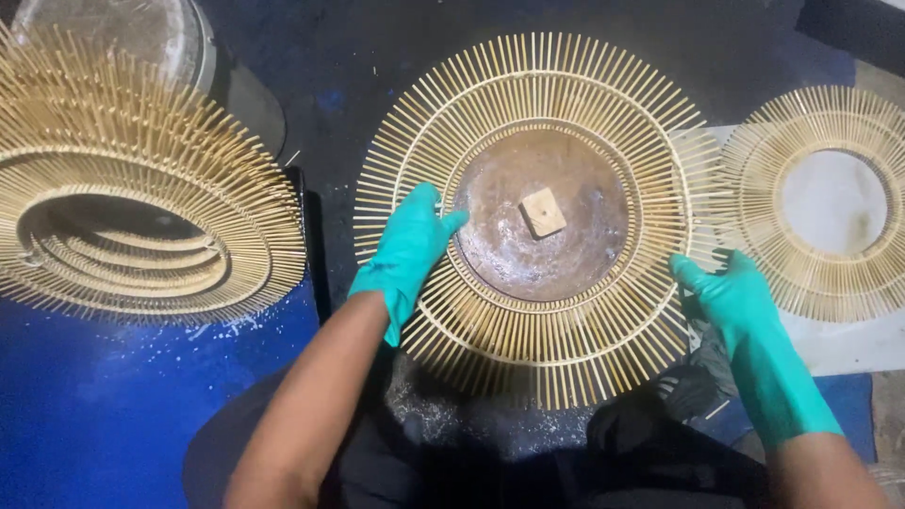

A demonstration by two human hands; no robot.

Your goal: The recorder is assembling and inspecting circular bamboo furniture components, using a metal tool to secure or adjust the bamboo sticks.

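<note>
A round sunburst frame of thin bamboo sticks (566, 90) lies flat in front of me, around a rusty brown metal disc (528, 245) with a small wooden block (544, 212) at its middle. My left hand (407, 250), in a teal glove, rests flat on the frame's left side, thumb at the disc's edge. My right hand (731, 292), also gloved, touches the frame's right rim with its fingertips. Neither hand grips anything.
A stack of similar bamboo frames (141, 207) sits at the left on a blue surface (85, 405). Another single frame (830, 203) lies at the right on a pale sheet. A round metal lid (123, 33) is at the top left.
</note>
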